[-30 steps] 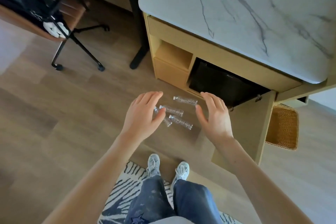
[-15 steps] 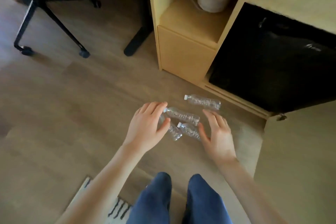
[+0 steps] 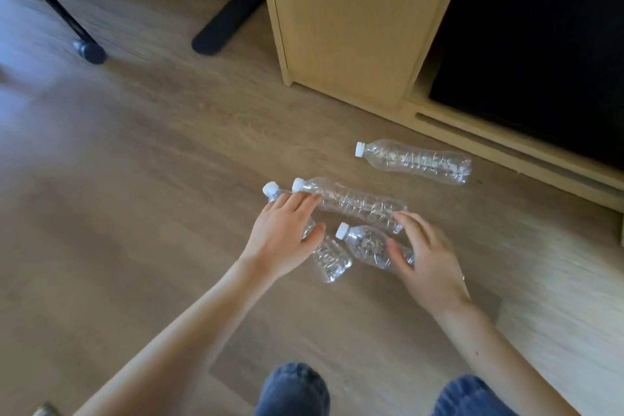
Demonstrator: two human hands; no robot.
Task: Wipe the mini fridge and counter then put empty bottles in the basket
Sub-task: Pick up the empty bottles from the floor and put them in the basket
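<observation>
Four empty clear bottles with white caps lying flat on wood floor (image 3: 135, 213), caps pointing left. Far bottle (image 3: 413, 161) alone, nearest the cabinet base (image 3: 506, 142), well apart from both hands. Long middle bottle (image 3: 351, 203) lying across between the hands, cap at left. Left bottle (image 3: 326, 258) mostly hidden under the palm, cap (image 3: 270, 188) poking out past the fingertips, crumpled bottom end sticking out toward the knees. Front bottle (image 3: 368, 245) just beside the left bottle, cap near the left thumb. Left hand (image 3: 285, 236) palm down, fingers spread and only slightly curled, draped over the left bottle, fingertips touching the neck of the long middle bottle; not closed around anything, real grip cannot tell. Right hand (image 3: 427, 262) palm down, fingers loosely curved, thumb pressed on the front bottle body, index tip touching the bottom end of the long middle bottle; half open, no full wrap. Light wood cabinet panel (image 3: 354, 10) upper centre, dark fridge front (image 3: 540, 27) in the opening to its right. Black desk foot (image 3: 223, 27) and chair caster (image 3: 88, 51) upper left. Jeans knees (image 3: 293, 388) at bottom edge. Basket not in view. Slight motion blur across floor.
</observation>
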